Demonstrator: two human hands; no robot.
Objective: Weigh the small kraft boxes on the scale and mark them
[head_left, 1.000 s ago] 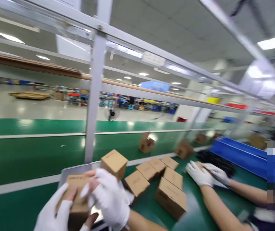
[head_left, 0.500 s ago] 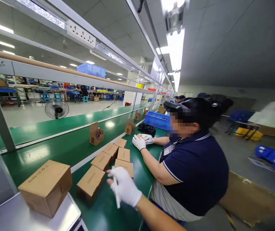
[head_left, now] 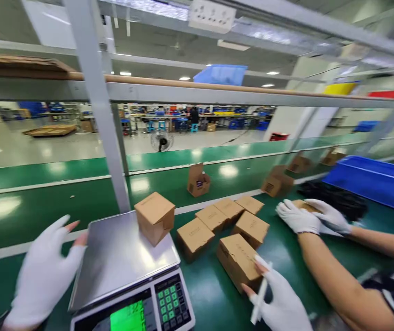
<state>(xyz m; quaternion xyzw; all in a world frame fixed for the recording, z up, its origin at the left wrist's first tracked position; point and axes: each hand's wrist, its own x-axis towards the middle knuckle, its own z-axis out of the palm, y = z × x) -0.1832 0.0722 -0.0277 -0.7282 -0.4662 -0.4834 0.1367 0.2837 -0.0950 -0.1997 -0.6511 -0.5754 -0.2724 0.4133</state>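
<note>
Carton (head_left: 154, 217) stands released on the scale (head_left: 114, 257), display lit, left hand (head_left: 41, 276) open beside it, right hand (head_left: 279, 305) gripping a white stick (head_left: 260, 294) and touching the nearest carton (head_left: 234, 257) of six clustered on the belt (head_left: 200, 299).

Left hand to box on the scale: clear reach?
Probably yes. The left hand hovers open beside the scale, only its bare steel top between it and the box. The frame post stands behind that path. The right hand holds a white stick.
</note>
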